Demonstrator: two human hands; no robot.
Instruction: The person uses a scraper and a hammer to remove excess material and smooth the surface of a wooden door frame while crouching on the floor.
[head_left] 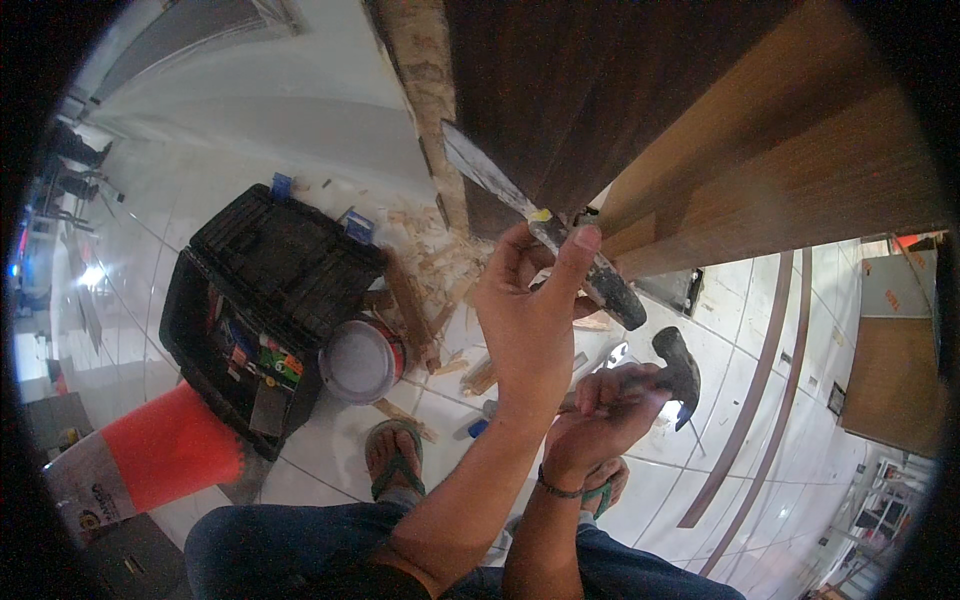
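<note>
My left hand [530,310] is closed round the black handle of a chisel [615,292], thumb on top. The chisel's flat pale blade points up and left, in front of a dark brown wood panel [560,90]; I cannot tell whether its tip touches the raw wood edge [430,60]. Lower and to the right, my right hand [610,415] grips a hammer [678,365] near its dark head. The hammer's head sits below the butt of the chisel handle, apart from it.
Wood chips [440,265] litter the white tiled floor by the wall. An open black toolbox [270,265] holds assorted items, with a round tub [360,362] beside it. An orange bag [170,450] lies at left. Long brown strips [745,420] and a cardboard box [890,370] are at right.
</note>
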